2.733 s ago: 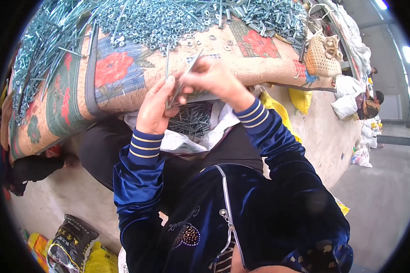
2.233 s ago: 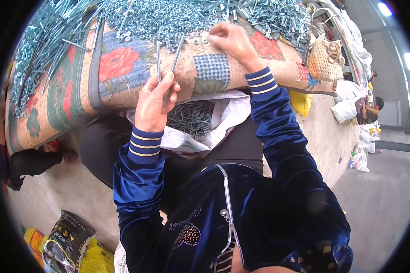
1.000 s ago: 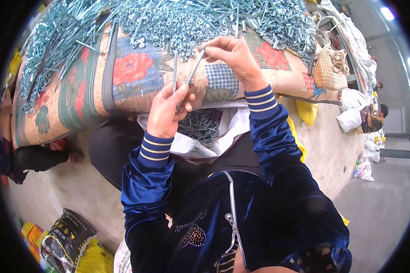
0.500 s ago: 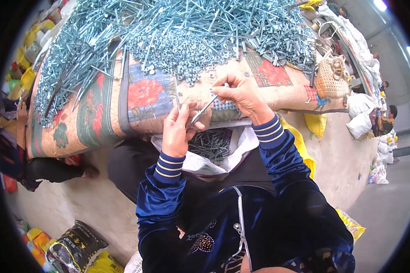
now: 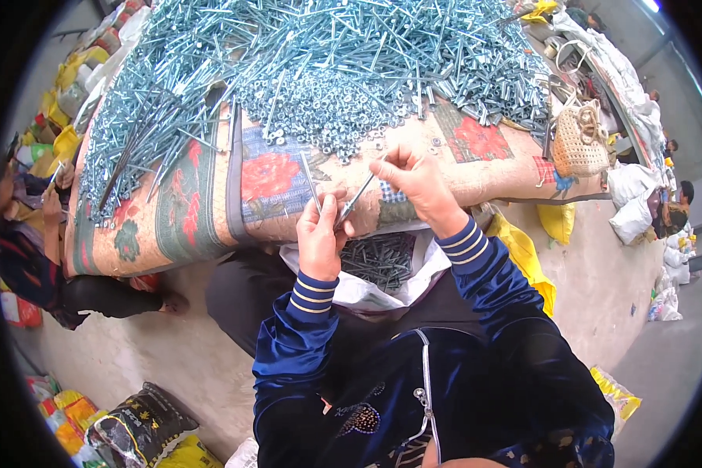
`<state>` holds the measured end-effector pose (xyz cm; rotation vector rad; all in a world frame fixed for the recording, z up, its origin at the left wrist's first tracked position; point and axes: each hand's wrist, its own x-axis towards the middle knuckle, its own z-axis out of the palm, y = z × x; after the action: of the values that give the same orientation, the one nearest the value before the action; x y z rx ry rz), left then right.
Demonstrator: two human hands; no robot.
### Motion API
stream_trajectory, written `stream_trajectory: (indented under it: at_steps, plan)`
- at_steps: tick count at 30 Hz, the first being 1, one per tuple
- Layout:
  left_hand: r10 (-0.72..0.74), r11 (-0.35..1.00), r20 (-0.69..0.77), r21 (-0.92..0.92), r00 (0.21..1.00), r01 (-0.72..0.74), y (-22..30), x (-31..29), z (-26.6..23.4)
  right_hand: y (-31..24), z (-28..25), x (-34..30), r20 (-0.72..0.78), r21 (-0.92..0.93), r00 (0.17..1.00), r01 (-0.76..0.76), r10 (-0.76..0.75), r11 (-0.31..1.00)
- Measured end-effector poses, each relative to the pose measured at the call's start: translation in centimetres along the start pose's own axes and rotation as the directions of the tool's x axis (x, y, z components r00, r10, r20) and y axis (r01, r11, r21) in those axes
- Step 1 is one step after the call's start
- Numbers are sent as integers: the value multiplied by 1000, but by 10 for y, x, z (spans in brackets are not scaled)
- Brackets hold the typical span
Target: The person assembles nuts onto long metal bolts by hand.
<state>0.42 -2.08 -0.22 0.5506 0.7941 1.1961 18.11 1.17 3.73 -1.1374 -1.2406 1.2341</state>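
In front of me, my left hand is closed around thin metal rods. One rod sticks up between its thumb and fingers. A second rod slants up to the right, and my right hand pinches its upper end between thumb and fingertips. Whether a nut sits there is too small to tell. Beyond my hands, a heap of loose hex nuts lies before a large pile of metal rods on a patterned cloth. Below them a white sack holds many dark bolts.
A woven beige bag lies at the table's right edge, near white sacks. Another person sits at the left, hands raised near the table. Yellow bags stand by my right arm; a black sack lies lower left.
The whole view has shifted slightly, so everything appears farther right. Both hands keep their grip on the rods, and the person at the left shows more.
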Motion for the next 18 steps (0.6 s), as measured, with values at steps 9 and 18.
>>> stream_trajectory:
  at_steps: [9, 18]
  plan:
    - [-219, 948, 15, 241, 976, 209, 7, -4, 4, -3, 1, -7, 220, 31, 968, -127, 117, 991]
    - [-251, 966, 224, 115, 942, 230, 0, -1, -2, -10, -5, 0, 80, 245, 996, 16, -36, 969]
